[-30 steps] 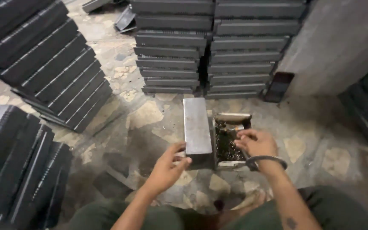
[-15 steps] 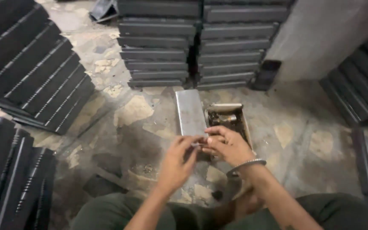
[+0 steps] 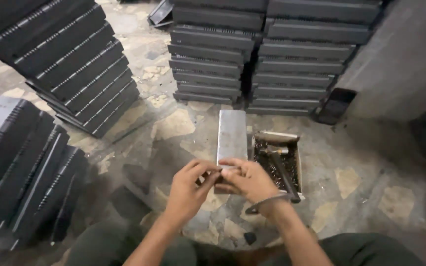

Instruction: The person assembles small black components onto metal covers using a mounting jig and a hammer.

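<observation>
A grey metal block (image 3: 231,133) lies flat on the stone floor in front of me. My left hand (image 3: 188,189) and my right hand (image 3: 250,182) meet fingertip to fingertip over its near end. The right fingers are pinched on a small piece that is too small to make out. The left thumb and forefinger touch the same spot; whether they grip it I cannot tell. A metal bangle (image 3: 267,202) hangs on my right wrist. Just right of the block stands a small open box (image 3: 299,167) of dark small parts, with a hammer (image 3: 282,167) lying in it.
Two stacks of dark flat panels (image 3: 213,54) (image 3: 316,59) rise behind the block. A leaning row of panels (image 3: 70,64) fills the upper left, and more panels (image 3: 20,162) lie at my left. A dark flat object (image 3: 334,106) leans by a grey wall (image 3: 405,64).
My right hand left the box of small parts and moved left to meet my left hand over the block's near end. The view shifted slightly.
</observation>
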